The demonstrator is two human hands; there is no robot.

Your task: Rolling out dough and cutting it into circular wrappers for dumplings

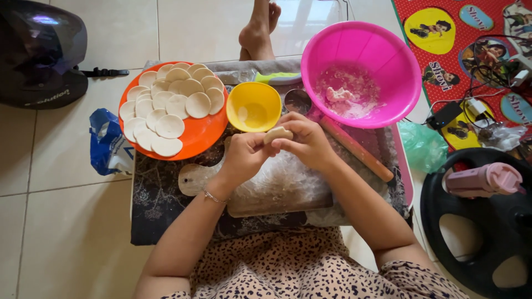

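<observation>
Nearest the camera lies the person's lap in a spotted dress, and just beyond it a floured wooden board (277,194) rests on a dark patterned low table (160,221). Above the board's far half, both hands meet around a folded dough piece (277,133). The left hand (245,156), a thin bracelet at its wrist, has its fingers curled and pinches the piece's near-left edge. The right hand (307,141) closes thumb and fingers on the piece's right side, so the pale dough shows only between the two sets of fingertips.

A wooden rolling pin (357,149) lies slanted on the board's right edge, just past the right hand. Just beyond the board stands a small yellow bowl (254,105). To the left of the board's far corner an orange plate (199,135) carries overlapping round dough wrappers (169,105). To the right of the board's far edge a large pink bowl (363,72) holds scraps of pale filling. Left of the board, off the table, a blue plastic bag (105,144) sits on the tiled floor. Farthest from the board, a bare foot (259,30) rests on the tiles.
</observation>
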